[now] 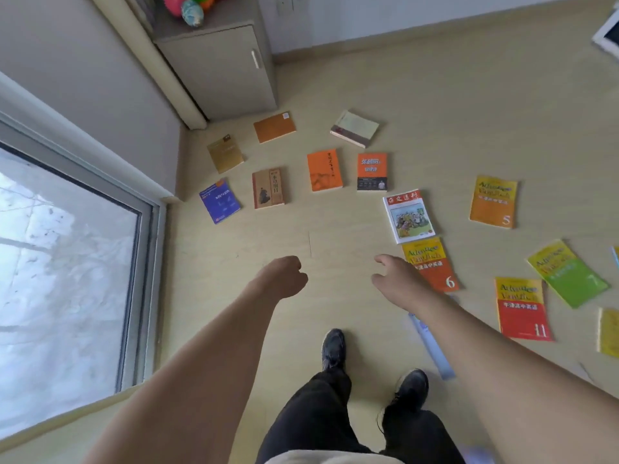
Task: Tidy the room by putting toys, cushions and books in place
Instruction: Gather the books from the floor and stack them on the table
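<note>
- Books scattered flat on pale wood-look floor (435, 95), covers up, none stacked, ahead and to the right of the feet.
- Blue book (219, 200): long axis running away from the viewer, tilted slightly left; glossy cover.
- Brown illustrated book (268, 188) and orange book (324, 170): near upright, side by side but apart.
- Orange-and-black book (372, 171): upright, just right of the orange one.
- Thick cream book (354, 128): angled, spine towards lower left; plain orange book (274, 127) and ochre book (225, 153) lying nearer the cabinet.
- White cartoon-cover book (408, 216): tilted slightly left; lower corner touching or just meeting textbook numbered 6 (432, 264).
- Textbooks numbered 5 (493, 201), 11 (522, 309) and 7 (567, 273): thin, glossy, well apart.
- Grey cabinet (221, 72) in the corner, coloured balls (192, 11) on top.
- Left hand (284, 276): arm extended forward, fingers clenched into a loose fist, holding nothing visible.
- Right hand (398, 279): arm extended, palm down, fingers released and spread, above the edge of textbook 6; contact cannot be told.
- Dark shoes (333, 348) on the floor below.
</note>
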Demonstrator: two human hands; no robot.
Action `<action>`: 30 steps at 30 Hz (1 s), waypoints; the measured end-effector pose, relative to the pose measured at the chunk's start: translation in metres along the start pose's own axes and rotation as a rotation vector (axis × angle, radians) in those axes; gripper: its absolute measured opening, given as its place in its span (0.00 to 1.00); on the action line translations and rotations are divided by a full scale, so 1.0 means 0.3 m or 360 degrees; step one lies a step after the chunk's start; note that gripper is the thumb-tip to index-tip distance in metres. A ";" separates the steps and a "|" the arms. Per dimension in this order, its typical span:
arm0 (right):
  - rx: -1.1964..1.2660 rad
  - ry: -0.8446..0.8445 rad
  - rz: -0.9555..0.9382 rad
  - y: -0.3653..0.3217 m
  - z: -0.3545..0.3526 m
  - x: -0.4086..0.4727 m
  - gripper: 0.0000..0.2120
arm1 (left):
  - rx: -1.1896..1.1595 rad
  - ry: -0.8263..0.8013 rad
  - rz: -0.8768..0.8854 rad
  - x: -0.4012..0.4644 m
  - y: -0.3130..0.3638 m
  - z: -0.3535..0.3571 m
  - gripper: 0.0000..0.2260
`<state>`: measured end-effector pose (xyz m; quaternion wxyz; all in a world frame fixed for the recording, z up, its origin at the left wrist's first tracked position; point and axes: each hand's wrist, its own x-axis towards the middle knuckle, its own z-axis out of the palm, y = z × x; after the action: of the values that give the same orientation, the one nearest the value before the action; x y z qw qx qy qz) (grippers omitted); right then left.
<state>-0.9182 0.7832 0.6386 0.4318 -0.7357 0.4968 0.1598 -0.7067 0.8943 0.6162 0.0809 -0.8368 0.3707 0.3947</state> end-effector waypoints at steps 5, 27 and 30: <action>0.0258 0.0143 0.0212 0.317 0.025 -0.017 0.24 | 0.0174 -0.0164 0.0106 0.057 0.219 0.157 0.19; 0.0825 0.0416 0.1042 2.033 0.895 0.513 0.26 | -0.0428 -0.0645 -0.0089 0.858 0.976 1.839 0.07; 0.0813 0.0551 0.1119 2.214 1.081 0.639 0.24 | -0.0699 -0.0704 -0.0296 1.002 0.979 2.109 0.05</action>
<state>-1.3453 0.8385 0.0078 0.4296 -0.4086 0.8041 0.0437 -1.1633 0.7887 0.0185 0.0127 -0.7585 0.1720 0.6284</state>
